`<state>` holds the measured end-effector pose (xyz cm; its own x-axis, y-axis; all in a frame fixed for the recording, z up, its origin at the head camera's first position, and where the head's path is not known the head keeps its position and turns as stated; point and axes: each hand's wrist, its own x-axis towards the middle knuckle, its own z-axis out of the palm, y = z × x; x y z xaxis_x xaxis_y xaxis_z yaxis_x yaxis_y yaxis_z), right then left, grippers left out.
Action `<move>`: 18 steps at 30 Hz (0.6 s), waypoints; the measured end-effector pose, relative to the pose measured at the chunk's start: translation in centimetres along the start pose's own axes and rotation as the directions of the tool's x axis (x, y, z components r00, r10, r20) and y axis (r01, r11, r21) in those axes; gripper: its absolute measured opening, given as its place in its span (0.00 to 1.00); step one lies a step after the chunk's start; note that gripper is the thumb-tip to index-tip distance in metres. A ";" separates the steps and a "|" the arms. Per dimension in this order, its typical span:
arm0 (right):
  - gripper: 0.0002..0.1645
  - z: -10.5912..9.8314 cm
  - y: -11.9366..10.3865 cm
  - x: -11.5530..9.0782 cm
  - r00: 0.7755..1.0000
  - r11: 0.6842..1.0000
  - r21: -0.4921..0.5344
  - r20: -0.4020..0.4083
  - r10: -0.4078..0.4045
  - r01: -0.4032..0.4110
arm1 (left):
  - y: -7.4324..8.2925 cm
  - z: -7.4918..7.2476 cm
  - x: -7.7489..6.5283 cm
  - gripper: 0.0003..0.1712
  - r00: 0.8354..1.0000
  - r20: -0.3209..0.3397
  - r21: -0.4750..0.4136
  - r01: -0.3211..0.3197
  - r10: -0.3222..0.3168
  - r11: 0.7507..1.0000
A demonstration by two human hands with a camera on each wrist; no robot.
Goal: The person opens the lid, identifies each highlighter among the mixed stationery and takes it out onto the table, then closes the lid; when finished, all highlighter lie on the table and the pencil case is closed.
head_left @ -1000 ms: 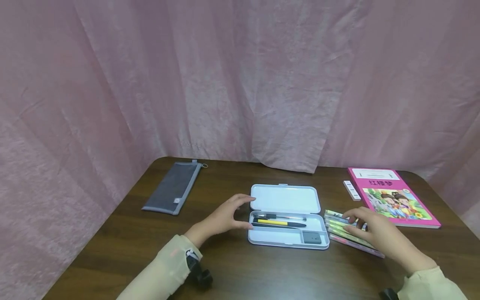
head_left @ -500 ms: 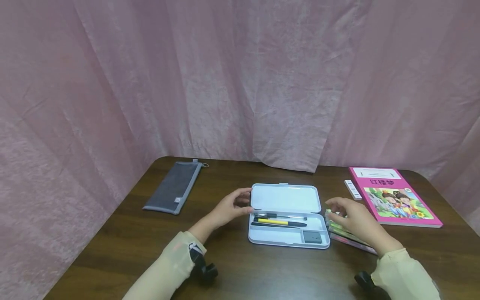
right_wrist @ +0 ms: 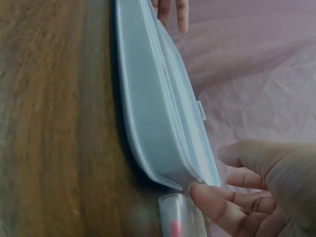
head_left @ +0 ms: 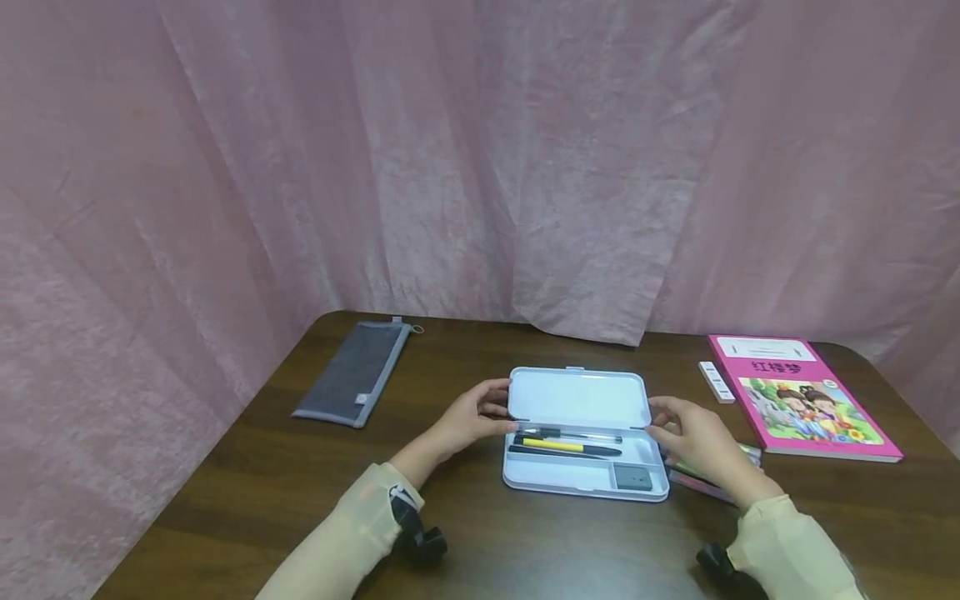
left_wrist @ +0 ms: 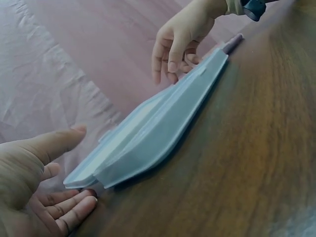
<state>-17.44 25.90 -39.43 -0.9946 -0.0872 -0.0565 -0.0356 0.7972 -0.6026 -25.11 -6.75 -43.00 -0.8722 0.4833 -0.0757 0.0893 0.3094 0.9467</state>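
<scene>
A pale blue pencil case (head_left: 585,485) lies unfolded on the wooden table, its lid (head_left: 579,396) laid back. Inside are a clear pen (head_left: 581,436), a yellow-and-black pen (head_left: 562,446), a thin dark stick and a grey eraser (head_left: 633,477). My left hand (head_left: 472,417) is at the case's left end, fingertips by the lid's edge and thumb raised apart from it in the left wrist view. At the right end, my right hand (head_left: 693,437) has its fingertips against the lid's corner, thumb apart. Several slim pens (head_left: 701,486) lie partly hidden beneath that hand.
A grey mesh zip pouch (head_left: 352,372) lies at the left of the table (head_left: 465,542). Toward the right back are a pink book (head_left: 806,408) and a small white block (head_left: 716,382). A pink curtain (head_left: 450,167) hangs behind the table.
My right hand has moved left from above the slim pens to the right end of the pencil case. The left hand has shifted slightly, its fingers now closer to the lid's edge.
</scene>
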 end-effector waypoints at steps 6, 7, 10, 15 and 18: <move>0.31 0.4 0.0 0.2 0.999 0.999 -0.044 -0.006 -0.032 0.031 | -0.4 0.3 0.0 0.41 1.000 0.000 0.006 -0.010 0.010 1.000; 0.32 0.4 0.0 0.2 0.999 0.998 -0.049 -0.008 -0.031 0.031 | -0.4 0.4 0.0 0.41 1.000 -0.001 0.014 -0.014 0.014 1.000; 0.33 0.5 -0.1 0.2 1.000 0.998 -0.056 -0.014 -0.018 0.017 | -0.6 0.6 -0.1 0.42 0.999 -0.013 0.059 -0.029 0.030 0.998; 0.35 0.7 -0.1 0.2 1.000 0.997 -0.071 -0.020 0.006 -0.008 | -0.4 1.0 -0.4 0.41 0.997 -0.051 0.107 -0.051 0.056 0.993; 0.36 0.8 -0.1 0.1 1.000 0.997 -0.074 -0.024 0.015 -0.017 | -0.8 1.4 -0.4 0.42 0.994 -0.082 0.119 -0.069 0.079 0.990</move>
<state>-17.49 25.39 -40.00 -0.9970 -0.0608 -0.0471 -0.0257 0.8406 -0.5410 -24.14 -6.06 -44.19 -0.8989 0.4374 0.0250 0.2056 0.3709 0.9056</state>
